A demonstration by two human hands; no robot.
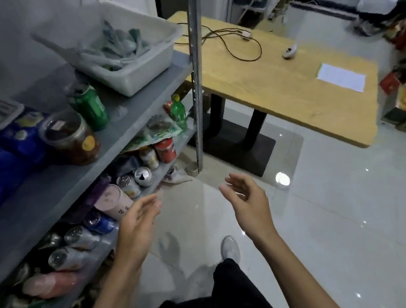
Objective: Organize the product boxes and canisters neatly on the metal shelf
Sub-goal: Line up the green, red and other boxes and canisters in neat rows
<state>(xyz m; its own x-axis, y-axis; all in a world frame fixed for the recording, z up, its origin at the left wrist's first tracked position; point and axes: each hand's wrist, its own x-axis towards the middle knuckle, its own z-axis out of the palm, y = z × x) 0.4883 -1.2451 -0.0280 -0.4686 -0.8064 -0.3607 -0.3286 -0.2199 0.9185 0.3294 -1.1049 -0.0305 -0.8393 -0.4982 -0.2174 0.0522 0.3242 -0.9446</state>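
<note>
Head view: left hand (pixel 135 223) and right hand (pixel 246 200) held empty, fingers relaxed, beside metal shelf (pixel 126 126); cans (pixel 135 179) stacked on lower tier.

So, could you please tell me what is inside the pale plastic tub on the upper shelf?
The tub holds a heap of grey-green items, too blurred to identify. Its walls and the heap hide whatever lies at the bottom.

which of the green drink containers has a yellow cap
The green bottle beside the metal post. The green can, standing higher up, has no yellow cap.
</note>
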